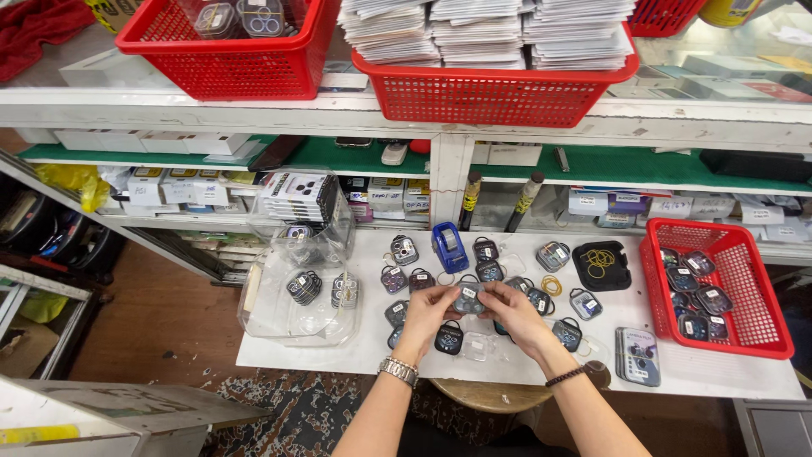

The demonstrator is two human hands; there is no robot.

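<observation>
Hands on a small clear case over a crowded tabletop

Shelving (440, 118) spans the far side, carrying two red baskets. Below it the white tabletop (727, 372) holds a red basket (765, 330) of packaged pieces at the right and a clear plastic tub (262, 313) at the left. A blue tape dispenser (449, 246) stands near the middle, a black tray (602, 267) with rubber bands to its right. Small clear cases lie scattered between. At the near centre, the left hand (427, 313) and right hand (512, 315) meet on one small clear case (468, 298), fingers of both closed on its edges, just above the tabletop.
</observation>
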